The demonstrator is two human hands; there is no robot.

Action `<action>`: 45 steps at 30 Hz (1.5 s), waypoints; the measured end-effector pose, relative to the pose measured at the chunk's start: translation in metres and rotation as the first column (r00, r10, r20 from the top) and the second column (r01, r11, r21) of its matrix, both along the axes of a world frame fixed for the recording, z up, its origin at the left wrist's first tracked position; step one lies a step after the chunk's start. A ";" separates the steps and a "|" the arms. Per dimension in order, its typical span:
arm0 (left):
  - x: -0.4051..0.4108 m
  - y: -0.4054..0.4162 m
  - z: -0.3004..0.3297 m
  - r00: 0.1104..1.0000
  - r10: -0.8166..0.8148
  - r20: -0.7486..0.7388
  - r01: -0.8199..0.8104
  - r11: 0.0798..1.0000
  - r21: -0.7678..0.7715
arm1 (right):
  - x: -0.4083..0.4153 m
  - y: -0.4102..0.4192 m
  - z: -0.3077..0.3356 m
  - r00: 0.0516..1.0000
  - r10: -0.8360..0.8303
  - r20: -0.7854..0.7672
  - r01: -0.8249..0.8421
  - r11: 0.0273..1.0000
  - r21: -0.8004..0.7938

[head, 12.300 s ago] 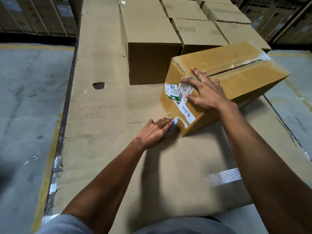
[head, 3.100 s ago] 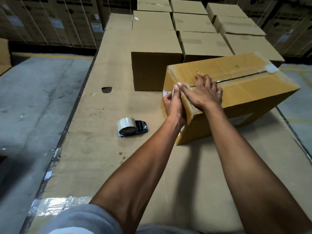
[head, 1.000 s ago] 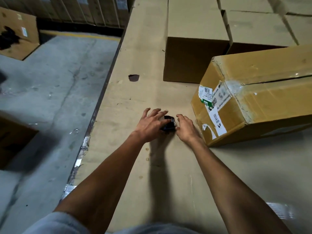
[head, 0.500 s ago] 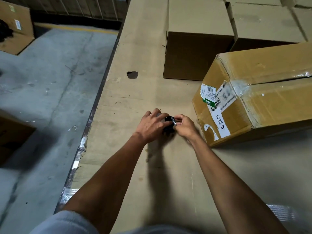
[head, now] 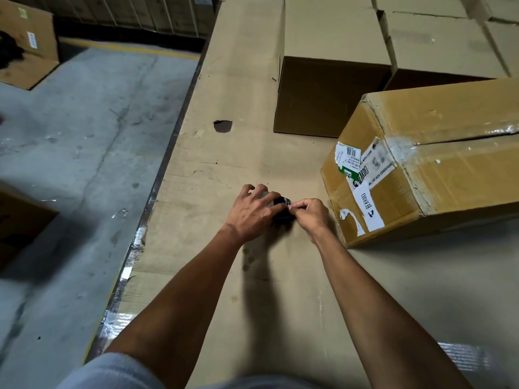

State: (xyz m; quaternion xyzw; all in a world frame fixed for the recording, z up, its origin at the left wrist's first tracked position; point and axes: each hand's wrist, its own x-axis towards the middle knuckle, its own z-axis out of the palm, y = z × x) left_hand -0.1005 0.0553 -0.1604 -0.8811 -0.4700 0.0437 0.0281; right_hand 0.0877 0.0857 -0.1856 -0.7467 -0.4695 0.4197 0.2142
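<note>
A tape dispenser (head: 281,203) with a roll of clear tape lies on the cardboard-covered work surface (head: 238,153), mostly hidden under my hands. My left hand (head: 254,211) grips it from above with curled fingers. My right hand (head: 310,213) pinches the tape's end at the dispenser's blade. A brown carton (head: 438,175) with white and green labels on its near end and clear tape across its top seam sits tilted just right of my hands.
Several closed cartons (head: 331,66) stand in rows behind. A dark hole (head: 222,126) marks the surface ahead. The surface's left edge (head: 157,192) drops to a concrete floor, where another carton (head: 26,43) stands far left.
Both hands left the taped carton and went down to the dispenser. Over the last second my left hand closed round it and my right fingers pinched the tape's end.
</note>
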 end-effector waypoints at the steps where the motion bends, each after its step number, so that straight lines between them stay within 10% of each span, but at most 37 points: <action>1: 0.000 -0.001 0.000 1.000 0.000 -0.001 0.000 1.000 0.009 | 0.000 0.000 0.000 1.000 0.001 -0.002 -0.001 1.000 -0.002; 45: -0.022 -0.017 -0.021 0.973 0.054 0.223 -0.084 0.989 0.126 | 0.000 0.019 0.028 0.909 0.261 0.325 -0.333 0.923 0.190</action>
